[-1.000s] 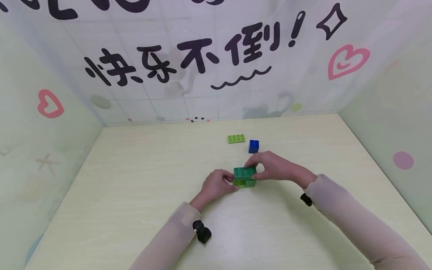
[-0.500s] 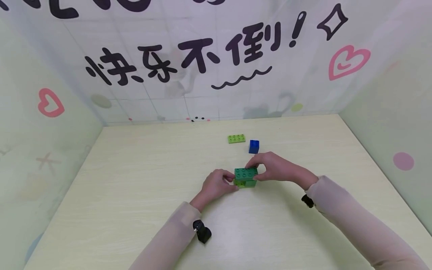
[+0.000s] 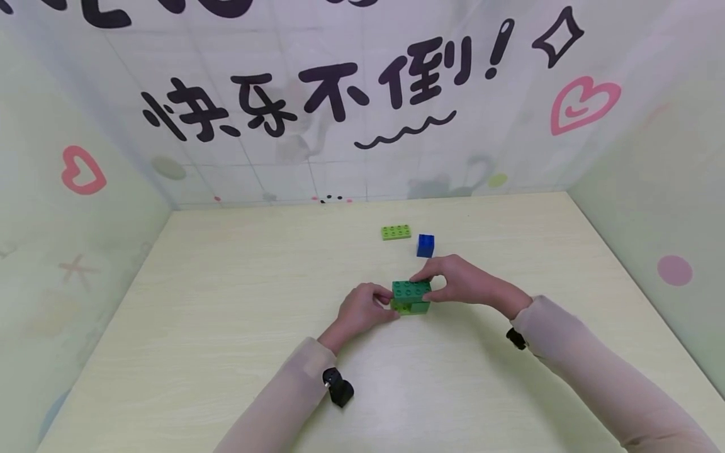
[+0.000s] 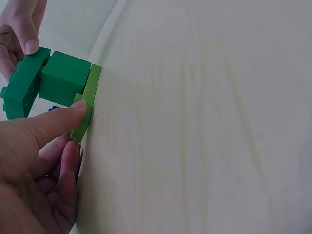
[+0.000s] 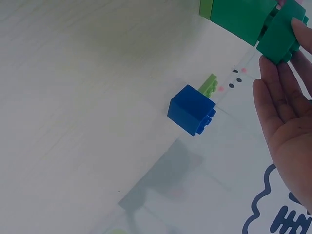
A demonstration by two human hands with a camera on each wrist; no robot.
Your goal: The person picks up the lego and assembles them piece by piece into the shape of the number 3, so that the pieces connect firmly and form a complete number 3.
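Note:
My left hand [image 3: 360,309] pinches the end of a lime green building plate [image 4: 89,100] between thumb and fingers. A green block [image 4: 64,78] stands on the plate's far part. Over that block lies a longer green studded brick [image 3: 410,290], which my right hand [image 3: 461,280] grips at its right end between thumb and fingers. In the left wrist view the longer brick tilts slightly, with a narrow gap showing between it and the block. It overhangs the plate's left part. The right wrist view cuts off part of these bricks at the top.
Behind the right hand stands a blue brick [image 3: 426,246] on the pale wooden table [image 3: 226,283]. Farther back and to its left lies another lime green studded plate [image 3: 396,233]. A printed cloth wall [image 3: 317,176] borders the table's back edge.
Both hands keep their grips. The longer green brick stays over the block with hardly any shift.

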